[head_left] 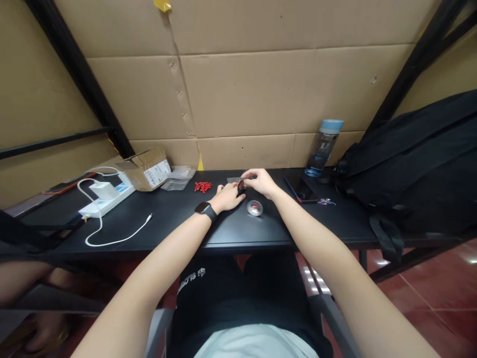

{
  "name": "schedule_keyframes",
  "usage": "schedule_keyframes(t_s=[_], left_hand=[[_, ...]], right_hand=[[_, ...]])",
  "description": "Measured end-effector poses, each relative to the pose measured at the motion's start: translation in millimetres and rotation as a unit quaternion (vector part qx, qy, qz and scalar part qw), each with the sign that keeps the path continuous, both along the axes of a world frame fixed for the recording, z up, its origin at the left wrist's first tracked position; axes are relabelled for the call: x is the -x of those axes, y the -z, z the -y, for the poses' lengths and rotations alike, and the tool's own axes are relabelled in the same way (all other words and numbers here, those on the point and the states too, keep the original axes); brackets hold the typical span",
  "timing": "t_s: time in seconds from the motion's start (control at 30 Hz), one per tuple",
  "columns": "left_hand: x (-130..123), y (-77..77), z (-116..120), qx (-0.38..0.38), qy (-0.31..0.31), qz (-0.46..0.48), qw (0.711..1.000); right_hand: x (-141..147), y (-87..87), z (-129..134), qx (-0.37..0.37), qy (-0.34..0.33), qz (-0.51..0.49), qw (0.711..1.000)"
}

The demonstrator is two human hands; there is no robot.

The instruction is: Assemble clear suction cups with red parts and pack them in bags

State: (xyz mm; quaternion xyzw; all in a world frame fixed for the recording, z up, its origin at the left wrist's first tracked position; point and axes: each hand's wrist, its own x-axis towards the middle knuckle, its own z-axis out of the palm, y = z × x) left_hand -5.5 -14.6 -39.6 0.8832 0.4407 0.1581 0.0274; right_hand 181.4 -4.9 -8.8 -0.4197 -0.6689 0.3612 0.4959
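A small dark round piece (241, 187) with a bit of red stands on edge between my hands. My left hand (226, 198), with a black watch at the wrist, rests low over the tabletop, its fingers closed against the piece's left side. From the right, my right hand (262, 183) has curled fingers pinching at the piece's upper edge. Fingers partly cover it, so its exact kind is unclear. Just in front of my hands sits a clear round container (255, 208) with something red in it. Left of them lies a pile of small red parts (203, 187).
A clear plastic bag (233, 180) lies behind my hands. On the left are an open cardboard box (147, 171), a white power strip (112, 199) and a white cable (122, 241). To the right are a phone (303, 189), a water bottle (322, 149) and a black backpack (417, 169).
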Motion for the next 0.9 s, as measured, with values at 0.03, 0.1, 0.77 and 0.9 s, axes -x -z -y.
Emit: schedule_keyframes(t_s=[0.03, 0.1, 0.77, 0.9], left_hand=[[0.7, -0.5, -1.0, 0.002, -0.008, -0.004, 1.0], [3.8, -1.9, -3.9, 0.013, -0.028, -0.008, 1.0], [17.8, -16.1, -2.3, -0.065, 0.033, 0.054, 0.996], [7.6, -16.4, 7.2, -0.124, 0.059, 0.023, 0.99]], right_hand=[[-0.1, 3.4, -3.3, -0.02, 0.013, 0.047, 0.999], [-1.8, 7.9, -8.8, -0.06, 0.025, 0.135, 0.989], [-41.7, -31.6, 14.3, -0.045, -0.044, 0.423, 0.904], [-50.5, -44.7, 29.7, 0.023, -0.103, 0.478, 0.872]])
